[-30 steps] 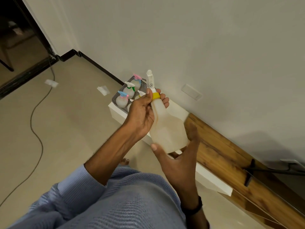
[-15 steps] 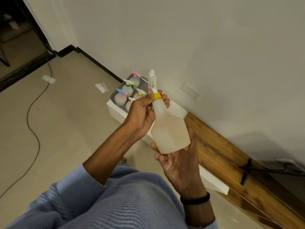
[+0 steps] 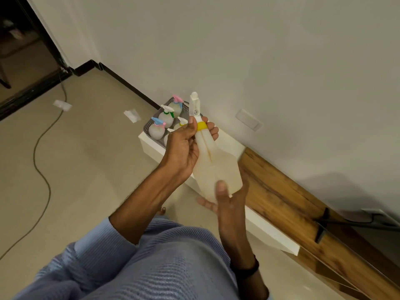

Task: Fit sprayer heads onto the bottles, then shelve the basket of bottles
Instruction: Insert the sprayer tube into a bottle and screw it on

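Yellow collar (image 3: 202, 126) under the sprayer head (image 3: 195, 103) was pinched by the left hand (image 3: 184, 148), probably to screw it tight; the right hand (image 3: 227, 204) gripped the bottle (image 3: 216, 167) at its base to steady it, in mid-air near the basket (image 3: 145, 128) by the wall (image 3: 259, 61).

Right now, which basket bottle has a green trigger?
The middle bottle of the three-bottle row, between the two pink-and-blue-headed ones; only its trigger is green.

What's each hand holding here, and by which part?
Both hold one translucent spray bottle. The left hand grips its neck at the yellow collar. The right hand cups the base, thumb on the front.
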